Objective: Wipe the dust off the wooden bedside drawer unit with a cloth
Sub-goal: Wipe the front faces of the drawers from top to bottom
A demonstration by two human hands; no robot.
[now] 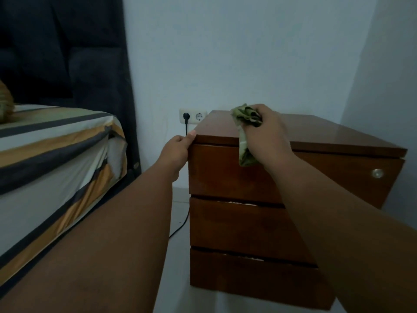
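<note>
- The right hand (268, 134) is clenched round a bunched green cloth (246, 123), poised at the front edge of the drawer unit (237, 177); one end hangs over the top drawer.
- The left hand (178, 150) grips the unit's near-left corner, bracing it.
- The unit's top (316, 132) stretches away to the right of the cloth; in this dim light, dust probably wouldn't show.

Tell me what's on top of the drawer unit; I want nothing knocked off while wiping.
Only the right hand with the green cloth is over the drawer unit; the left hand grips its corner. The visible top is bare. The patch under the hand is hidden.
</note>
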